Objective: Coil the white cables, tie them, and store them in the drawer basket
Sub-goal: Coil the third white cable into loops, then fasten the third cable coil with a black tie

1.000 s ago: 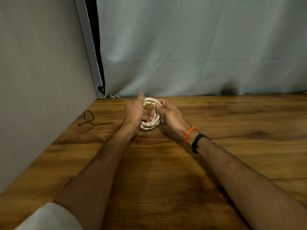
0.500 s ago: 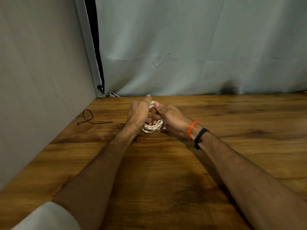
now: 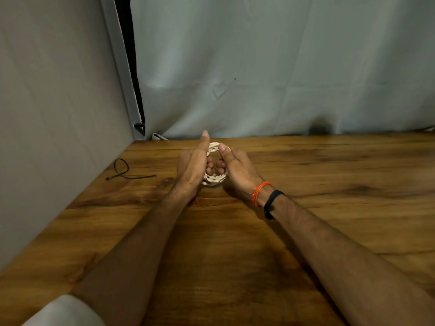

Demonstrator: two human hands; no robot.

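Note:
A white cable wound into a small coil (image 3: 215, 180) is held upright between both hands, just above the wooden table (image 3: 329, 208). My left hand (image 3: 191, 168) grips the coil's left side, fingers curled through the ring and thumb pointing up. On the right side, my right hand (image 3: 237, 168) holds the coil with its thumb pressed on the top of the ring and its fingers inside it. A black zip tie (image 3: 124, 171) lies looped on the table to the left of my hands. No drawer basket is in view.
A grey panel (image 3: 58, 137) walls off the table's left side. Pale cloth (image 3: 282, 78) hangs behind the far edge. An orange thread and a dark band sit on my right wrist (image 3: 266, 198).
The hands drew closer round the coil, then eased; the ring shows open again. My left thumb has lifted straight up. The zip tie has not moved.

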